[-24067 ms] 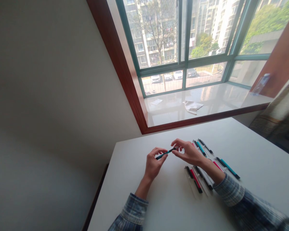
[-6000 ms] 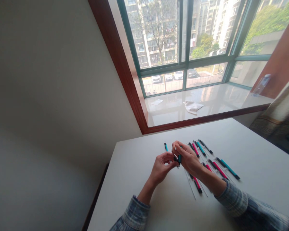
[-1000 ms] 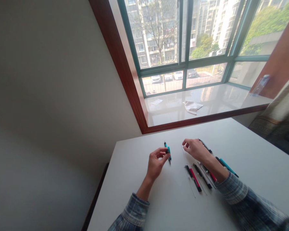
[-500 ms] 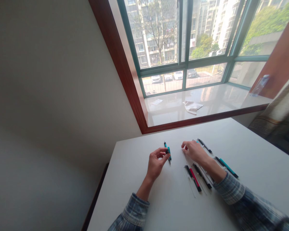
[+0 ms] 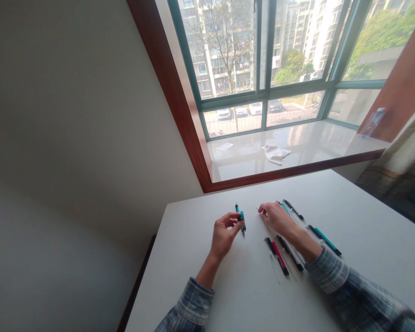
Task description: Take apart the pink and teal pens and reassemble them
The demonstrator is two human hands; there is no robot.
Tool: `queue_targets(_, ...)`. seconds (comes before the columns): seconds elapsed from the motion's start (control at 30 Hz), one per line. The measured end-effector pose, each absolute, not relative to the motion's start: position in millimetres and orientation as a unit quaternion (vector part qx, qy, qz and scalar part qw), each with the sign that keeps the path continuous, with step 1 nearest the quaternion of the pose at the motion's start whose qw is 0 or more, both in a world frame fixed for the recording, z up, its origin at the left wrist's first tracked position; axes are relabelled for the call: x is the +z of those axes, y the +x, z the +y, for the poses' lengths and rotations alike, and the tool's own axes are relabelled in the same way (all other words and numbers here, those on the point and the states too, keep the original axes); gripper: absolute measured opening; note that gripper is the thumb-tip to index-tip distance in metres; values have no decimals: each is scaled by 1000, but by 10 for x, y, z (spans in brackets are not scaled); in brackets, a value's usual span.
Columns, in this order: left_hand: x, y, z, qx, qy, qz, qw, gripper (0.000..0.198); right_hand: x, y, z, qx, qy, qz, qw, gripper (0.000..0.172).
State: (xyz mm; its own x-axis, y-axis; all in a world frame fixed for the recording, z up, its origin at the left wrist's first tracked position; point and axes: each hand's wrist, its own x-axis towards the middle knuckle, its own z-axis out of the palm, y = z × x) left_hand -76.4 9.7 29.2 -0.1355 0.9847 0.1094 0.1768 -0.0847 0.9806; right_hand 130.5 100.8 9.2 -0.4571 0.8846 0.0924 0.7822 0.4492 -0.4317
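My left hand (image 5: 223, 235) pinches a teal pen barrel (image 5: 242, 221) just above the white table (image 5: 249, 295). A second teal and black pen (image 5: 237, 208) lies right behind it. My right hand (image 5: 278, 218) rests a little to the right, its fingertips pinched on what looks like a thin clear refill (image 5: 259, 211); the piece is too fine to make out surely. Under and beside my right forearm lie several pens in a row, among them a red and black one (image 5: 278, 257) and a teal one (image 5: 327, 240).
A wide window sill (image 5: 249, 161) behind the table holds a crumpled white cloth (image 5: 275, 153) and a small paper (image 5: 224, 146). The table's left edge drops off by the grey wall. A curtain (image 5: 397, 170) hangs at the far right.
Over the last second my right hand slid slightly left, toward the left hand, uncovering more of the pens behind it. My left hand kept still with the teal barrel.
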Motion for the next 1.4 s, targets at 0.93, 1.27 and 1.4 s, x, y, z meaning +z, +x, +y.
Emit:
queue_targets(0.93,297,-744,111,519,530,544,392,25,239,1111,824,106,-468,-868,128,21)
queue_targets(1.27,295,-750,119,518,532,545,389,25,222,1044,783,82,-476,-868,115,23)
queue_targets(1.4,282,-762,123,518,533,542,392,26,225,1070,778,101,-470,-865,141,22)
